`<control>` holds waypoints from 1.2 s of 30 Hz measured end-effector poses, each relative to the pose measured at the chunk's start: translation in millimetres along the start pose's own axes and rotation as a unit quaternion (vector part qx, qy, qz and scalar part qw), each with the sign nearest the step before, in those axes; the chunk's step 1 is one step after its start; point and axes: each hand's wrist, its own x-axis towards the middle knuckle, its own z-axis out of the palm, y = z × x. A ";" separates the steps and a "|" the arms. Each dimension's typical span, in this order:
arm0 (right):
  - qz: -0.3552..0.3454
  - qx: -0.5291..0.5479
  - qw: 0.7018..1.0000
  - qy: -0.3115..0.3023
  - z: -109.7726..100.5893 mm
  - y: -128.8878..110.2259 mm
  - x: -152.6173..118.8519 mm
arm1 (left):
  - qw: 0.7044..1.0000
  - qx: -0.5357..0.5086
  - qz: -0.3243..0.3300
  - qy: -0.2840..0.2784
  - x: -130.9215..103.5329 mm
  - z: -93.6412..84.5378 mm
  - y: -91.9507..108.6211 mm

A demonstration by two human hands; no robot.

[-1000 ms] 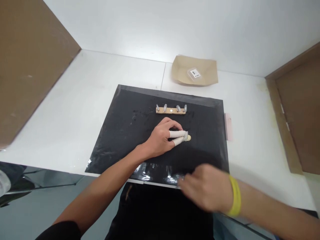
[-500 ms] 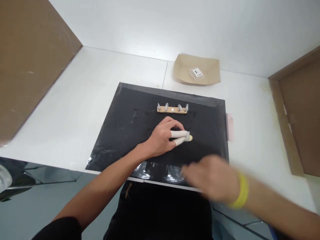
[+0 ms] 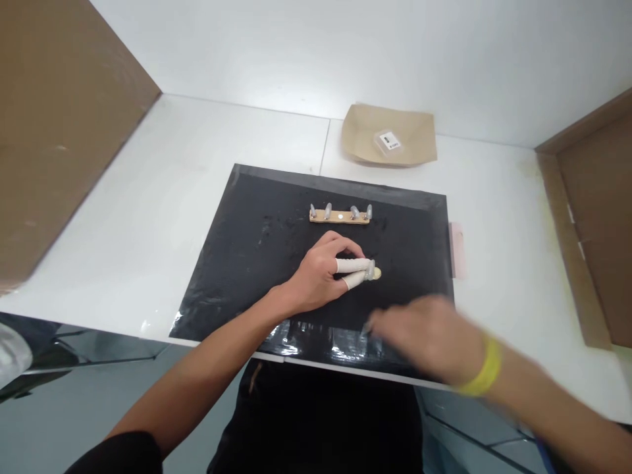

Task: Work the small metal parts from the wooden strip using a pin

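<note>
Small pale piece (image 3: 374,273) pinched on black mat (image 3: 247,263) by left hand (image 3: 320,273) | right hand (image 3: 424,332) blurred, grip unclear | tray label (image 3: 390,141) unreadable

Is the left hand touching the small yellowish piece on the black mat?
Touching. In the head view, the left hand has its two white-covered fingertips pinched on the small yellowish piece lying on the black mat, with no gap visible between them.

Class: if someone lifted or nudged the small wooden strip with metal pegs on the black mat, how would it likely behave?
The wooden strip looks thin and small, so probably light and stiff. It lies flat, so it should slide on the black mat, not roll. Its upright pegs may snag fingers.
</note>
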 end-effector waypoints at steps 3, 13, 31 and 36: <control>-0.029 0.071 0.997 0.000 2.9 1.2 -4.9 | 1.000 0.008 -0.001 0.008 0.9 -2.7 1.3; 0.011 0.103 0.995 -0.011 39.8 -22.6 -4.5 | 0.991 0.118 -0.021 0.054 11.1 -14.8 -3.8; 0.077 0.157 0.981 0.083 62.1 10.5 -7.7 | 0.946 0.314 -0.074 -0.043 46.3 -35.9 -40.9; 0.079 0.167 0.980 0.072 62.2 9.8 -7.5 | 0.949 0.301 -0.085 -0.049 49.4 -37.6 -41.1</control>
